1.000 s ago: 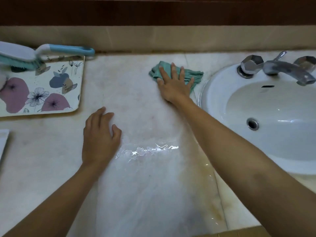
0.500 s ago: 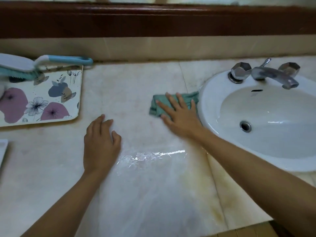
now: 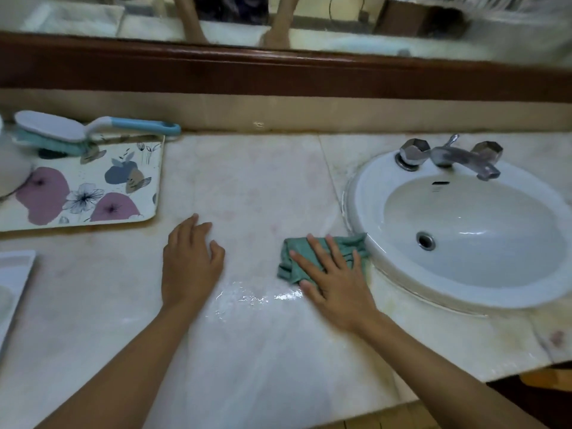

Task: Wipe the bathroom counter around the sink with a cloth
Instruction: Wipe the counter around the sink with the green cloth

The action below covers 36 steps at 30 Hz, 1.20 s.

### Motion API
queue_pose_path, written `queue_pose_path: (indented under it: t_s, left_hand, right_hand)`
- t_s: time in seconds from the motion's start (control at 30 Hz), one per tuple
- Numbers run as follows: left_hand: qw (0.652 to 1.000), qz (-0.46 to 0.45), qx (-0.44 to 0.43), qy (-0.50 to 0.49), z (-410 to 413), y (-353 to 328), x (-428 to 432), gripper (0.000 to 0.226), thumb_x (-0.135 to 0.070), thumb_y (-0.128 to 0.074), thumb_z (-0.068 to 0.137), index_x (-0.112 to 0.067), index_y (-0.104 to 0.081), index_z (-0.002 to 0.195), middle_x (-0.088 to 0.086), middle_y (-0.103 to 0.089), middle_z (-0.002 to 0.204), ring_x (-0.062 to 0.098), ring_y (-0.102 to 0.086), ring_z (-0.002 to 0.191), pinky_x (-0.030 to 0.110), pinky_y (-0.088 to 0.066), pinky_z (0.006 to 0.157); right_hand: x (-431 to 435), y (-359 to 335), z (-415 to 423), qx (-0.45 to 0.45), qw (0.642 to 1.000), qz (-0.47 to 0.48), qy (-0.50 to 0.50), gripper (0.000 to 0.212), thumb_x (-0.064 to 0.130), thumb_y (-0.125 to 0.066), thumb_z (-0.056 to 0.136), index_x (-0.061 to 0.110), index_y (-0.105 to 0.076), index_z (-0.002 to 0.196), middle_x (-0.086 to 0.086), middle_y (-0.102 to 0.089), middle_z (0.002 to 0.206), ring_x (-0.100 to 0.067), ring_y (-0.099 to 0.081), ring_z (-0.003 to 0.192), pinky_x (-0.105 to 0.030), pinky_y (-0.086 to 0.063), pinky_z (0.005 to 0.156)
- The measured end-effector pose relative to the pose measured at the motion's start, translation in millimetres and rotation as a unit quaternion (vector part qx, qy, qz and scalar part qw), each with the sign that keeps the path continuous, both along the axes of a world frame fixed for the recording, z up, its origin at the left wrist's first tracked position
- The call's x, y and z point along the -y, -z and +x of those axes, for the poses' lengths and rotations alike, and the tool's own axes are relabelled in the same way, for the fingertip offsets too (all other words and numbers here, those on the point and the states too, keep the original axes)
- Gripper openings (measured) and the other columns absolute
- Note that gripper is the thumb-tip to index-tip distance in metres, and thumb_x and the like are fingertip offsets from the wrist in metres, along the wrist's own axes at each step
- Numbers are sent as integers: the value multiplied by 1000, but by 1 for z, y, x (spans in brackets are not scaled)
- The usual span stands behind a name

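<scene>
Cloth (image 3: 291, 262), crumpled, under splayed right hand (image 3: 337, 283) by oval sink (image 3: 370, 209); left hand (image 3: 190, 264) flat on marble counter (image 3: 247, 181).

1. A mirror (image 3: 340, 29) spans the top of the view. Its reflection is blurred: pale surfaces and a dark boxy shape towards the right.
2. Below the glass runs a broad, dark red-brown wooden rail (image 3: 278, 75), faintly glossy along its upper edge.
3. Under the rail a low band of beige backsplash (image 3: 356, 116) meets the worktop (one small pale mark sits near its middle).
4. At the left lies a floral tray (image 3: 150, 168), printed with mauve and blue blossoms. A white and teal scrub brush (image 3: 52, 128) rests across its far edge, blue handle pointing right.
5. A white dish (image 3: 15, 274) is cut off by the left edge.
6. A strip of tan floor (image 3: 396, 418) shows at the bottom.
7. The light is dim and warm.
</scene>
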State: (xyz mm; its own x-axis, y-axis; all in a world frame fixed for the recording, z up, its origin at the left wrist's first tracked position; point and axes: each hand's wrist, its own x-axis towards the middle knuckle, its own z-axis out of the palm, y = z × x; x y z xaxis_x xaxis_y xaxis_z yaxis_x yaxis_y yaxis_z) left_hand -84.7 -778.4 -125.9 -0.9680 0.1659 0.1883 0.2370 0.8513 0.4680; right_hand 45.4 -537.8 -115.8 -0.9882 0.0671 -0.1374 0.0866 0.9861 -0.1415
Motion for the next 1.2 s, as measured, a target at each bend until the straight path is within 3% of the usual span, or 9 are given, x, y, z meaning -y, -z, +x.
queue_pose_path:
  t_s: [0.07,0.23,0.47,0.57,0.73,0.87,0.97,1.1,1.2]
  left_hand:
    - [1000,-5,-1,4,0,-2,-1,37,-14,-58,87,-7,-60,123,12,-49,142,32,-40,131,46,-39,101]
    - [1000,-3,8,4,0,-2,1,38,-15,-57,87,-7,-60,123,14,-48,143,33,-39,132,47,-38,103]
    - [994,-45,91,28,1,-14,0,46,-20,-46,95,-7,-50,138,13,-34,155,31,-27,142,45,-30,112]
    - [987,-11,159,15,12,-23,-3,49,-24,-50,93,-9,-48,139,10,-29,157,26,-19,146,41,-24,116]
    - [987,66,143,43,77,-31,-27,33,-17,-61,85,-10,-67,117,13,-50,141,29,-39,135,35,-31,109]
    - [984,68,143,81,130,-27,-59,37,-14,-62,85,-14,-63,122,6,-44,148,24,-33,139,34,-26,111]
    - [991,5,119,61,149,-23,-72,47,-27,-48,82,-16,-61,126,3,-41,151,24,-30,143,40,-32,108]
    - [995,-47,77,51,158,-18,-80,51,-25,-40,77,-12,-63,121,8,-47,148,29,-38,140,44,-40,102]
    - [995,-59,63,52,159,-13,-80,53,-27,-33,79,-12,-65,119,8,-48,147,30,-41,138,45,-43,99]
  right_hand:
    - [-17,-3,-2,8,1000,8,6,53,60,-15,93,58,-4,145,19,8,160,-14,15,147,-59,-2,115]
    - [38,-2,-3,2,986,-20,164,55,60,-10,91,55,1,146,16,14,159,-17,17,147,-57,7,114]
    - [19,-3,121,-1,996,-7,92,52,59,-17,96,59,3,144,19,14,159,-16,18,147,-56,6,114]
    - [-13,-10,148,35,981,10,191,52,62,-4,91,61,13,140,17,23,157,-17,21,146,-60,1,115]
    - [30,-9,106,6,935,-54,350,54,54,-10,98,50,14,146,7,25,157,-26,23,145,-65,10,111]
    - [34,-7,62,-13,966,-61,251,54,53,-17,97,47,-3,149,6,11,161,-28,15,147,-62,12,110]
    - [15,-7,54,-17,980,-63,189,53,53,-26,98,48,-12,149,8,3,162,-26,9,148,-58,12,111]
    - [4,-4,97,-23,967,-71,243,53,55,-21,98,52,-2,147,11,9,160,-22,15,147,-54,16,109]
    - [-18,3,156,-21,957,-42,286,54,59,-13,94,55,6,145,13,14,159,-21,16,147,-58,9,111]
